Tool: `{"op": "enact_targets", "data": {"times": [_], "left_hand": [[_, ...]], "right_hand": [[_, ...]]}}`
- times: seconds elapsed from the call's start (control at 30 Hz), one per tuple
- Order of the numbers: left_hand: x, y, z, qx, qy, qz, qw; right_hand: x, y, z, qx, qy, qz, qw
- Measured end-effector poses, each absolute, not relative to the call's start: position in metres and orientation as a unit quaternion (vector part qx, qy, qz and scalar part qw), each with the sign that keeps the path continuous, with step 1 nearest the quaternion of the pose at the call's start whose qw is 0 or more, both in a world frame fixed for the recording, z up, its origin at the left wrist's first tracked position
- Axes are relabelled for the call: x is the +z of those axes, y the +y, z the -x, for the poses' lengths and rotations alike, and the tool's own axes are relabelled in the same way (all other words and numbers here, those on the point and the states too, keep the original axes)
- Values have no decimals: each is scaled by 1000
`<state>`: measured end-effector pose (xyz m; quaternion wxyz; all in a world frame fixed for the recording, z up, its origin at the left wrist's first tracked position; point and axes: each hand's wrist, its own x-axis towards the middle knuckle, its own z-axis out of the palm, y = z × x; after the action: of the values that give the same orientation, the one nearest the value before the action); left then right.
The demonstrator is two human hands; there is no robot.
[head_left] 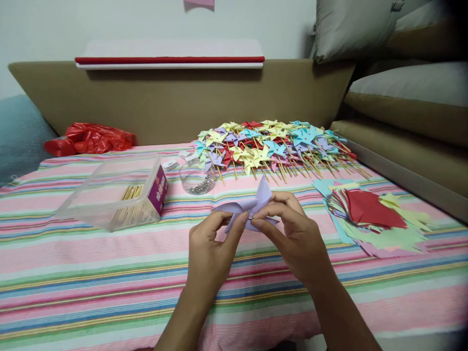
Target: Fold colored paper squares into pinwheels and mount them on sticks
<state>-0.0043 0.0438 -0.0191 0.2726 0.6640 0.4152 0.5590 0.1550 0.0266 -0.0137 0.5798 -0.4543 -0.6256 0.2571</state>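
Pinched in two hands point(211, 243) point(298, 239) is one lavender pinwheel point(262, 196).

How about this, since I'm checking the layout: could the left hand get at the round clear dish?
Probably, yes: only striped cloth shows between the left hand and the dish, though that hand is holding purple paper.

Lavender paper pinwheel point(252, 204), blades curled (one tip pointing up), pinched between fingers point(278, 210)

Box point(159, 190) of sticks point(132, 193) left of hands point(302, 239), pinwheel heap point(256, 157) behind, paper pile point(376, 208) right
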Motion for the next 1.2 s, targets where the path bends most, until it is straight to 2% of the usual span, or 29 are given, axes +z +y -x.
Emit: {"op": "enact_targets", "data": {"times": [0.5,0.7,0.83,1.1,1.2], "left_hand": [[-15,42,3,540,411,-700,225],[-18,43,3,522,408,-702,262],[-17,43,4,509,397,-725,240],[-15,45,5,485,407,-728,262],[-5,44,26,515,441,-703,215]], "right_hand": [[-17,27,-144,406,-506,442,620],[-19,28,-141,446,-437,424,656],[-19,28,-141,488,-399,407,661],[-28,33,-145,514,-385,424,638],[-32,38,-149,509,-365,419,658]]}}
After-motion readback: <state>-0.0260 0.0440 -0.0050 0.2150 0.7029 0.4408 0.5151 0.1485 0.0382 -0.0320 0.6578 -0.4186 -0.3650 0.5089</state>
